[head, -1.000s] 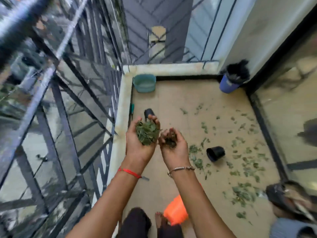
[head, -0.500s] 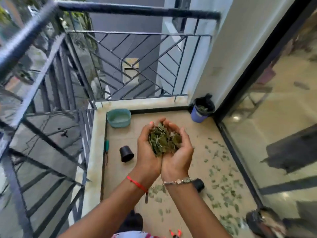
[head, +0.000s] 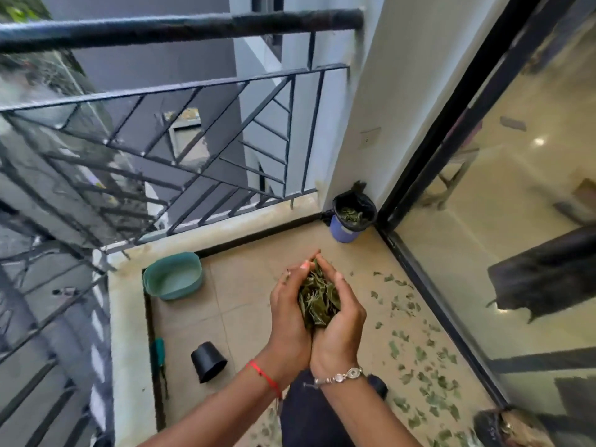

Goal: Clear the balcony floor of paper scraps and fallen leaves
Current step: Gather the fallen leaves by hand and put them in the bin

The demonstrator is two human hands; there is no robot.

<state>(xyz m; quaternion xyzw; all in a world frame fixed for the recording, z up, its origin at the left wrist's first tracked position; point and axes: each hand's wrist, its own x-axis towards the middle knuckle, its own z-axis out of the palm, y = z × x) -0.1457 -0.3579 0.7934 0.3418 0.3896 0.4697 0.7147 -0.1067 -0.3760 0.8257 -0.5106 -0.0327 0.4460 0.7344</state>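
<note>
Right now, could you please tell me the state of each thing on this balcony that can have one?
Left hand: cupped, holding leaves.
Right hand: cupped against the left, holding the same leaves.
Handful of green leaves: held in both hands.
Blue bin with black liner: upright, open, leaves inside.
Teal oval plastic basin: upright, looks empty.
Small black plastic pot: lying on its side.
Scattered green leaves: loose on the tiled floor.

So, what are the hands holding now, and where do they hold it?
A pile of green leaves, cupped from below between the left hand and the right hand.
</note>
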